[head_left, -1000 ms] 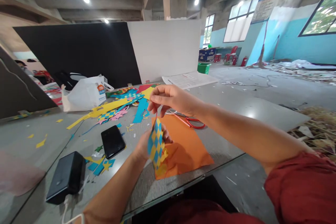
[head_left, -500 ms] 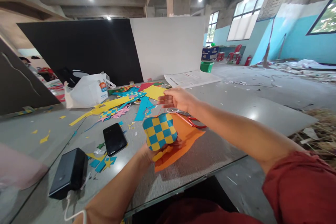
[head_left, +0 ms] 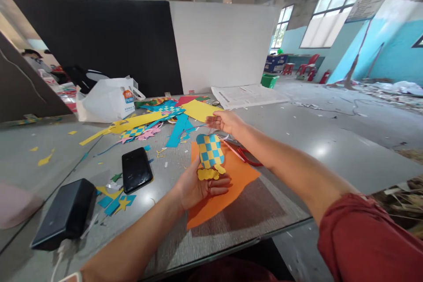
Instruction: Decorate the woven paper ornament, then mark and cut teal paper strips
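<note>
My left hand [head_left: 198,188] lies palm up over an orange paper sheet [head_left: 238,176] and holds a woven paper piece [head_left: 210,151] with a blue and yellow check pattern. Curled yellow strips [head_left: 207,173] hang from the woven piece's lower end onto my fingers. A thin red thread seems to cross those fingers. My right hand [head_left: 224,121] is open, fingers extended, just beyond the woven piece and apparently not touching it. It is nearest a yellow paper sheet [head_left: 198,110]. Red-handled scissors [head_left: 243,155] lie partly hidden beneath my right forearm.
On the grey table [head_left: 280,141] lie a black phone [head_left: 136,169], a black power bank [head_left: 64,213] with a white cable, coloured paper scraps [head_left: 145,125], and a white plastic bag [head_left: 105,101]. Printed papers [head_left: 247,96] lie at the far edge, before a white board [head_left: 221,44].
My right hand has moved away from the woven piece toward the far side of the table. The woven piece now stands lengthwise on my left hand, and the view has tilted down.
</note>
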Available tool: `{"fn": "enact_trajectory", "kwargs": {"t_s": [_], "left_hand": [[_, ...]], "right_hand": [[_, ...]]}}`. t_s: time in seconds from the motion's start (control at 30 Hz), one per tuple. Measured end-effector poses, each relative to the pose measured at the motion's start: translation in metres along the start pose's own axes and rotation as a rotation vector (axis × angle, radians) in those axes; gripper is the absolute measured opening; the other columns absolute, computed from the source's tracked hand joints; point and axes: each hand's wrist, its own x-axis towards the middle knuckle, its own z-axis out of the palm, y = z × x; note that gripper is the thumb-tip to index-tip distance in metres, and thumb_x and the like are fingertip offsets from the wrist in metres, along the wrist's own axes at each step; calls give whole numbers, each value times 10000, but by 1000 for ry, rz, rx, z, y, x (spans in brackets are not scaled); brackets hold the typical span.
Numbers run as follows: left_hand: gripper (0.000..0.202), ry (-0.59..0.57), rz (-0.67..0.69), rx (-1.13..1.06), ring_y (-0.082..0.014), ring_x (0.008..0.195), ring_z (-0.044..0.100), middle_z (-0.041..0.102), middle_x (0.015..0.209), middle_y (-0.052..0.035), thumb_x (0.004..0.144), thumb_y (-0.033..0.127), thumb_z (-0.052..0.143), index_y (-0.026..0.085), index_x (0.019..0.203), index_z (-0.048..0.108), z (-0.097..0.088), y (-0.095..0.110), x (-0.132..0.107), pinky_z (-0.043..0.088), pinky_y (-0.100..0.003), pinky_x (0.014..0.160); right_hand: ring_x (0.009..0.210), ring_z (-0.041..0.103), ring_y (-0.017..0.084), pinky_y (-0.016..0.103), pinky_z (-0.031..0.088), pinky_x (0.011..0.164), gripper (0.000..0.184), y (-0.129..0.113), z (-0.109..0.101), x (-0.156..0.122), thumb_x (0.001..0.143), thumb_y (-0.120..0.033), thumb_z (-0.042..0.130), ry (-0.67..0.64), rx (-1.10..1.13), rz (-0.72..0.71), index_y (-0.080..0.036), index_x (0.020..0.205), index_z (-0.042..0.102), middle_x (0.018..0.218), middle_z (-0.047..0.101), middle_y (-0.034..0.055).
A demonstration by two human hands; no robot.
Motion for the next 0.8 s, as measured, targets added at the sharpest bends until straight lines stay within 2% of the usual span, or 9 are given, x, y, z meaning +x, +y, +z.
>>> {"fn": "enact_trajectory", "kwargs": {"t_s": [0.1,0.2,0.4,0.5,0.57,0.67,0.8], "left_hand": [[893,13,11,-31,-303,1015,740,713,1182,-280,981,780,286,5,1173,685,0,2,-1,562,-408,933],[827,24,37,-50,-327,1071,730,687,1221,-296,996,738,334,5,1197,660,-2,4,-1,548,-426,973],[412,55,90,-26,-325,1075,738,725,1153,-232,1031,454,505,78,1065,670,-4,1,-1,507,-492,1069],[227,99,72,1,-290,1037,752,750,1098,-195,989,298,591,92,1016,682,0,-1,-2,524,-456,1048],[192,112,42,36,-276,1009,758,756,1072,-195,964,255,621,80,991,695,2,-3,-3,542,-420,1010],[207,51,10,80,-266,942,768,761,1035,-199,935,270,669,79,1005,707,5,-6,-5,564,-405,942],[248,-53,3,175,-271,873,778,769,981,-196,885,313,738,105,1015,703,7,-8,-9,571,-411,872]], "right_hand": [[555,703,168,261,613,555,173,7,2,17,1041,-80,400,4,0,1,-142,1064,561,606,692,31],[552,694,166,264,607,575,181,11,5,32,1045,-90,392,4,-6,3,-140,1059,565,615,691,36],[588,679,141,251,599,611,192,14,12,57,1064,-102,395,14,-50,-2,-136,1028,581,642,679,22],[642,676,129,252,597,621,141,19,12,66,1074,-166,488,20,-97,-4,-120,1043,618,746,686,17],[694,680,127,263,599,637,153,22,11,71,1061,-257,579,11,-143,-5,-121,1076,648,866,696,20],[735,681,128,274,602,654,196,29,8,75,1034,-314,642,-9,-230,-23,-127,1084,669,945,698,26],[742,670,128,256,578,658,95,35,5,76,1005,-218,649,15,-365,-132,-133,964,653,906,692,20]]}}
